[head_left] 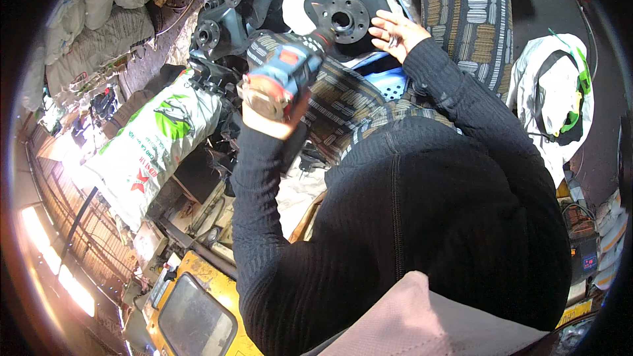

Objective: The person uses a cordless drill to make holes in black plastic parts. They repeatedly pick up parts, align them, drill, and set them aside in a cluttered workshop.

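My left hand (260, 122) is wrapped round the grip of a blue and red cordless drill (285, 66). The drill's dark chuck end points up and right, beside a black metal plate (356, 0) with a round flanged hub (343, 21). A ring of small holes surrounds the hub's wide centre bore. To the right of the hub is my right hand (409, 34), palm partly up and fingers loosely extended. A small shiny metal piece (393, 41) shows by its fingers, too small to name. Whether the drill touches the hub cannot be told.
Several similar black hub plates (224, 26) are piled at the upper left. Patterned fabric (468, 26) covers a rounded form on the right. A white and green sack (165, 135) lies left; another white bag (554, 92) stands right. A yellow machine panel (198, 303) is lower left.
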Demonstrator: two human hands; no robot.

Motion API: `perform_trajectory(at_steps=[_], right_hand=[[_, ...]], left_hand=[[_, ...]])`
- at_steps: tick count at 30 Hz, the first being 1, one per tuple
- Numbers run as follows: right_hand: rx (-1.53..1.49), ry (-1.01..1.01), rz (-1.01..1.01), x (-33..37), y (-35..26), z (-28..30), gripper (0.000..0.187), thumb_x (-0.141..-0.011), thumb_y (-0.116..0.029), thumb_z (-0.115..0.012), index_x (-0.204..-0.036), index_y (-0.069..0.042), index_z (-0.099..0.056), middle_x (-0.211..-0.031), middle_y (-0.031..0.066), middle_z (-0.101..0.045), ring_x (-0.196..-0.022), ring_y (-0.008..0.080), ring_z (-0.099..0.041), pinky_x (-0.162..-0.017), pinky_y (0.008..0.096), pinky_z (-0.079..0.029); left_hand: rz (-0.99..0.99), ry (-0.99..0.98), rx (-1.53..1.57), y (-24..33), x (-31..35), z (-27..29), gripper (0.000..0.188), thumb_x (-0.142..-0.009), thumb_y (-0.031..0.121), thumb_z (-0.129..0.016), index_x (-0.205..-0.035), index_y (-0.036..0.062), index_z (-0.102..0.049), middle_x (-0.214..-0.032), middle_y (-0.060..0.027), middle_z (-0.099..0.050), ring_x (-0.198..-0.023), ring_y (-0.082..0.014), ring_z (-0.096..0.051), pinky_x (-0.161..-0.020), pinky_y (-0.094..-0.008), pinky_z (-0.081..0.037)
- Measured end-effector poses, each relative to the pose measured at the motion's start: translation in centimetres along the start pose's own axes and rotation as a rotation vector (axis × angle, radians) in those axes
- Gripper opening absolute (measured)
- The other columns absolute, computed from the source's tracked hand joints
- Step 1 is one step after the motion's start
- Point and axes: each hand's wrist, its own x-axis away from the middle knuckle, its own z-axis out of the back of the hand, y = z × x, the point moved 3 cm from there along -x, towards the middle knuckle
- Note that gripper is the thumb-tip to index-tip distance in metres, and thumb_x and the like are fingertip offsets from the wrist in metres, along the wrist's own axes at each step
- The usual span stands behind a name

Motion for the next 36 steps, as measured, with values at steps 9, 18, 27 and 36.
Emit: perform_trajectory(at_steps=[9,18,27,36], right_hand=[[-0.212,-0.244,0.020,2.5,0.4,-1.6,0.044,-0.084,0.009,-0.041,-0.128,0.003,-0.034,-0.121,0.0200,-0.046,-0.113,0.0331,-0.048,-0.095,0.0448,-0.043],[-0.210,-0.227,0.026,2.0,0.5,-2.0,0.039,-0.085,0.008,-0.041,-0.124,0.003,-0.040,-0.116,0.0191,-0.049,-0.113,0.0323,-0.049,-0.093,0.0424,-0.045],[-0.229,-0.193,0.017,1.5,0.8,-2.0,0.038,-0.086,0.008,-0.042,-0.124,0.004,-0.039,-0.117,0.0194,-0.049,-0.114,0.0331,-0.048,-0.094,0.0424,-0.045],[-0.176,-0.183,-0.005,1.9,1.1,-1.9,0.038,-0.085,0.009,-0.042,-0.123,0.007,-0.038,-0.121,0.0217,-0.047,-0.113,0.0342,-0.049,-0.094,0.0429,-0.045]], left_hand=[[0.060,-0.066,0.205,4.2,4.0,-1.8,0.042,-0.070,0.020,-0.069,-0.109,0.0104,-0.057,-0.106,-0.0087,-0.060,-0.099,-0.0280,-0.057,-0.085,-0.0397,-0.044],[0.051,-0.113,0.104,4.6,3.2,-1.8,0.032,-0.076,0.021,-0.062,-0.107,0.0123,-0.059,-0.104,-0.0076,-0.061,-0.096,-0.0258,-0.059,-0.081,-0.0384,-0.047],[-0.015,-0.093,-0.041,4.2,3.4,-3.1,0.027,-0.075,0.021,-0.062,-0.101,0.0121,-0.060,-0.094,-0.0077,-0.062,-0.085,-0.0276,-0.061,-0.075,-0.0390,-0.048],[0.471,-0.099,0.902,4.7,3.8,-3.7,0.040,-0.074,0.018,-0.058,-0.112,0.0091,-0.048,-0.106,-0.0106,-0.056,-0.097,-0.0262,-0.056,-0.086,-0.0370,-0.045]])
